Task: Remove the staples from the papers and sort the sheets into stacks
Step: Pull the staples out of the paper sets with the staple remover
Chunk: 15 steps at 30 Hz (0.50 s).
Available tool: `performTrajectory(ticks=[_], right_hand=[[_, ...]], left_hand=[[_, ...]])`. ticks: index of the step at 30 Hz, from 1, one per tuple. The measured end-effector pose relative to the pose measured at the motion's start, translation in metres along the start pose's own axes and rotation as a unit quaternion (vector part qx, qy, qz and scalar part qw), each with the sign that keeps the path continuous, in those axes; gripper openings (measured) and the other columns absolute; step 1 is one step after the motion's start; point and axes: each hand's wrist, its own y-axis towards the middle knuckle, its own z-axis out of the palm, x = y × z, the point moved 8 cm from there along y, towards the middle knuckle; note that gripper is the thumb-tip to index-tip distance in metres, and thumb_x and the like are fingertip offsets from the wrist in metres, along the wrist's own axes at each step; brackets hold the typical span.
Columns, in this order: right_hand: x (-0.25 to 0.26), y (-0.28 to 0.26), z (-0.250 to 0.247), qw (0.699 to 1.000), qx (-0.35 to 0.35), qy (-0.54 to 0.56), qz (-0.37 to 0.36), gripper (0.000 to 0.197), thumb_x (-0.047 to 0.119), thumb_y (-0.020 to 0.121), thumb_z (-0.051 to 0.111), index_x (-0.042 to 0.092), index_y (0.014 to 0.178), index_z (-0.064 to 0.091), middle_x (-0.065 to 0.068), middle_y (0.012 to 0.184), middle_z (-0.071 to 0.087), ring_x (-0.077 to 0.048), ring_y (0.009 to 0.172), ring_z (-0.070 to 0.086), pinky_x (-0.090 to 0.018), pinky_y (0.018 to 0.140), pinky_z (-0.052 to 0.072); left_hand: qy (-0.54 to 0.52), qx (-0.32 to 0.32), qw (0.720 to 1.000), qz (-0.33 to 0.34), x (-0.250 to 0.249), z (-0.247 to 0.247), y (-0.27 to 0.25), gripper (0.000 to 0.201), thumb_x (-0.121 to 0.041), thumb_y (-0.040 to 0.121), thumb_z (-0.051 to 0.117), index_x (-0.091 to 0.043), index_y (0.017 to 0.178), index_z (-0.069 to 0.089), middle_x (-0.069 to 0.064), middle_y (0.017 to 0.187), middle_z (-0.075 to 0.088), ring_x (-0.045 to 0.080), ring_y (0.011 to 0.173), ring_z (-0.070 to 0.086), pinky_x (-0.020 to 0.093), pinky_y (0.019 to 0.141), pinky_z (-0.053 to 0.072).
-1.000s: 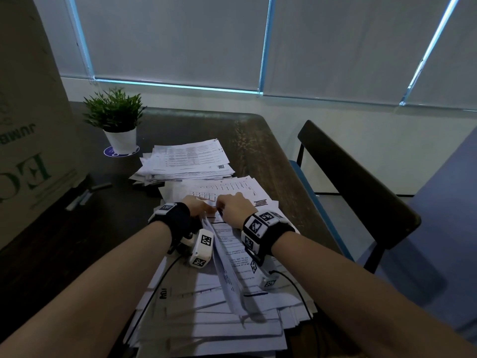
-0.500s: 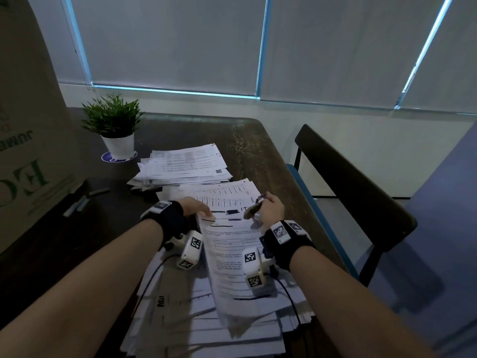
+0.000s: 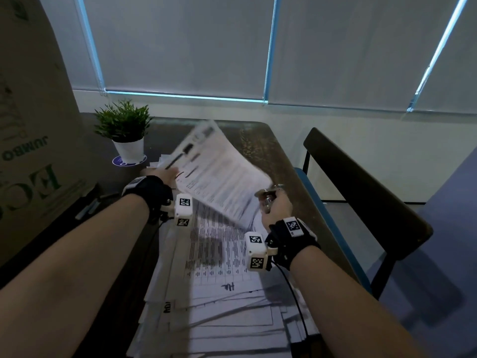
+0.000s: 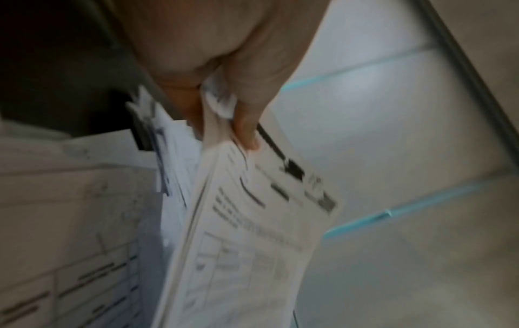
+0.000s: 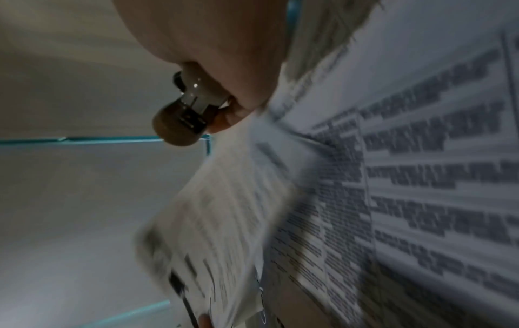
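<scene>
At the centre of the head view, the left hand pinches a corner of a printed sheet between thumb and fingers, holding it tilted and blurred in the air above the loose pile of papers that fills the lower middle of the frame on the dark table. Just right of the sheet, the right hand is curled around a metal staple remover. A potted plant stands in the upper left.
</scene>
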Motion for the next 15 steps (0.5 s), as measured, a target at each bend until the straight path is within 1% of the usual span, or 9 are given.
performTrajectory(ticks=[2, 4, 5, 6, 7, 9, 11, 13, 15], right_hand=[[-0.016, -0.004, 0.008, 0.998, 0.042, 0.040, 0.025, 0.026, 0.011, 0.102, 0.043, 0.004, 0.080, 0.055, -0.017, 0.068, 0.062, -0.016, 0.041, 0.057, -0.019, 0.031, 0.037], [-0.032, -0.009, 0.014, 0.996, 0.068, 0.043, 0.044, 0.033, 0.017, 0.105, 0.041, 0.007, 0.075, 0.052, -0.012, 0.057, 0.057, -0.019, 0.041, 0.053, -0.023, 0.036, 0.042], [-0.036, -0.011, 0.016, 0.996, 0.079, 0.034, 0.036, 0.032, 0.019, 0.105, 0.041, 0.006, 0.077, 0.052, -0.011, 0.054, 0.055, -0.021, 0.044, 0.052, -0.027, 0.043, 0.046], [-0.039, -0.012, 0.015, 0.996, 0.080, 0.024, 0.027, 0.031, 0.019, 0.105, 0.041, 0.005, 0.080, 0.052, -0.013, 0.054, 0.055, -0.024, 0.047, 0.052, -0.030, 0.052, 0.049], [-0.039, -0.013, 0.014, 0.997, 0.078, 0.010, 0.019, 0.029, 0.018, 0.105, 0.041, 0.005, 0.082, 0.053, -0.015, 0.056, 0.055, -0.027, 0.049, 0.054, -0.033, 0.059, 0.052], [-0.041, -0.011, 0.012, 0.995, 0.091, 0.021, 0.023, 0.025, 0.014, 0.105, 0.040, 0.004, 0.087, 0.054, -0.017, 0.059, 0.061, -0.032, 0.054, 0.058, -0.036, 0.066, 0.053], [-0.042, -0.006, 0.009, 0.993, 0.101, 0.042, 0.033, 0.018, 0.014, 0.104, 0.042, 0.004, 0.097, 0.056, -0.015, 0.068, 0.065, -0.028, 0.057, 0.064, -0.036, 0.061, 0.055], [-0.043, -0.002, 0.008, 0.992, 0.105, 0.052, 0.038, 0.016, 0.013, 0.104, 0.042, 0.005, 0.103, 0.056, -0.014, 0.071, 0.064, -0.024, 0.056, 0.066, -0.031, 0.054, 0.056], [-0.044, -0.003, 0.009, 0.992, 0.109, 0.058, 0.040, 0.014, 0.013, 0.104, 0.042, 0.006, 0.106, 0.054, -0.014, 0.071, 0.063, -0.023, 0.055, 0.066, -0.030, 0.050, 0.056]], left_hand=[[0.073, -0.003, 0.997, -0.035, 0.012, -0.001, 0.021, 0.060, -0.061, 0.075, 0.055, -0.009, 0.106, 0.059, 0.011, 0.112, 0.063, 0.027, 0.096, 0.060, 0.036, 0.088, 0.044], [0.124, -0.011, 0.992, 0.025, -0.004, 0.006, 0.000, 0.035, -0.036, 0.095, 0.044, -0.012, 0.116, 0.059, 0.009, 0.124, 0.058, 0.026, 0.113, 0.055, 0.034, 0.089, 0.039], [0.162, 0.003, 0.982, 0.101, -0.020, 0.015, -0.021, 0.033, -0.028, 0.099, 0.041, -0.010, 0.121, 0.057, 0.009, 0.127, 0.056, 0.026, 0.117, 0.053, 0.034, 0.092, 0.040], [0.138, 0.013, 0.984, 0.110, -0.025, 0.020, -0.032, 0.034, -0.023, 0.101, 0.039, -0.005, 0.126, 0.054, 0.011, 0.131, 0.054, 0.025, 0.116, 0.053, 0.034, 0.095, 0.042], [0.037, 0.047, 0.998, 0.022, -0.020, 0.023, -0.032, 0.035, -0.015, 0.101, 0.039, 0.001, 0.130, 0.050, 0.014, 0.134, 0.052, 0.023, 0.111, 0.055, 0.033, 0.097, 0.044], [-0.062, 0.093, 0.994, 0.010, -0.019, 0.032, -0.021, 0.037, 0.001, 0.095, 0.044, 0.011, 0.131, 0.045, 0.019, 0.136, 0.049, 0.021, 0.101, 0.054, 0.024, 0.088, 0.052], [-0.110, 0.118, 0.987, 0.005, -0.023, 0.033, -0.017, 0.024, 0.008, 0.092, 0.047, 0.007, 0.114, 0.056, 0.020, 0.131, 0.051, 0.027, 0.116, 0.054, 0.023, 0.088, 0.049], [-0.226, 0.109, 0.968, -0.013, -0.027, 0.031, -0.002, 0.017, 0.014, 0.091, 0.044, 0.001, 0.088, 0.054, 0.022, 0.126, 0.054, 0.032, 0.128, 0.045, 0.032, 0.094, 0.045], [-0.293, 0.120, 0.949, -0.001, -0.031, 0.029, 0.000, 0.025, 0.019, 0.091, 0.038, -0.001, 0.088, 0.053, 0.023, 0.132, 0.050, 0.034, 0.128, 0.044, 0.036, 0.096, 0.043]])
